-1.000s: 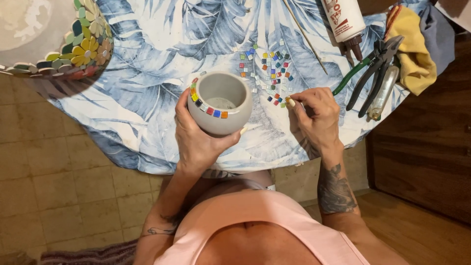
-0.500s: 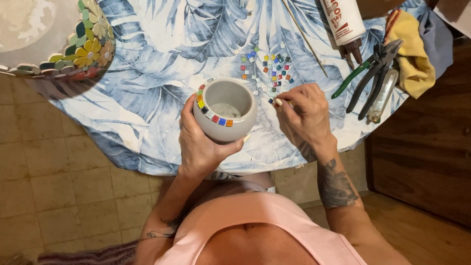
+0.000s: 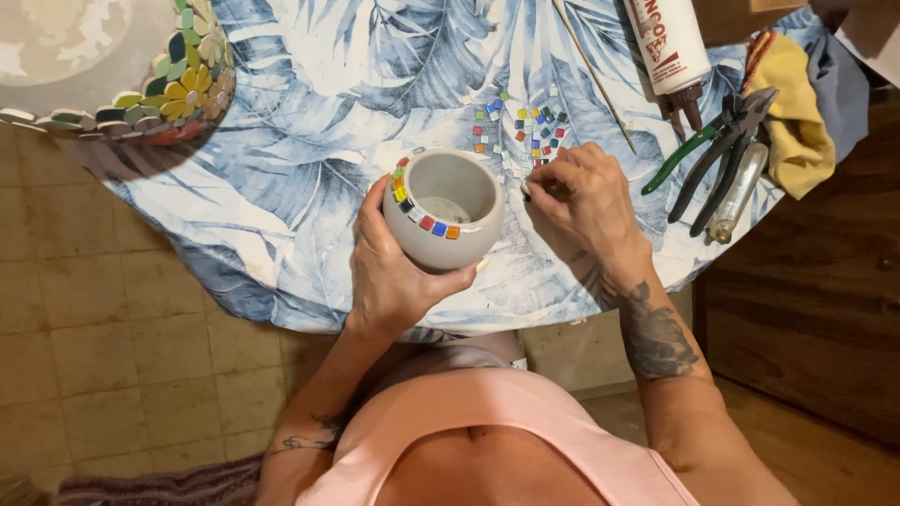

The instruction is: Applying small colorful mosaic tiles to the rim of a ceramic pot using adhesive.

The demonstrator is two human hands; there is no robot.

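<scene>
My left hand [image 3: 398, 276] cups a small round grey pot [image 3: 443, 208] from below and holds it tilted over the near edge of the table. A row of small coloured tiles runs along the pot's rim. My right hand [image 3: 583, 208] is just right of the pot, with its fingertips pinched together next to the rim; what they pinch is too small to make out. Behind my right hand lies a loose patch of small coloured mosaic tiles [image 3: 525, 131] on the cloth.
A blue-and-white leaf-print cloth [image 3: 309, 103] covers the round table. A mosaic-rimmed dish [image 3: 141, 103] sits at the far left. A thin stick [image 3: 591, 70], a glue tube [image 3: 670, 47], pliers [image 3: 717, 150], a small vial [image 3: 736, 192] and a yellow rag [image 3: 797, 112] lie at the right. Tiled floor below.
My right hand has moved left from the tile patch toward the pot's rim. The left hand has turned the pot slightly, so the coloured tile row faces more toward me.
</scene>
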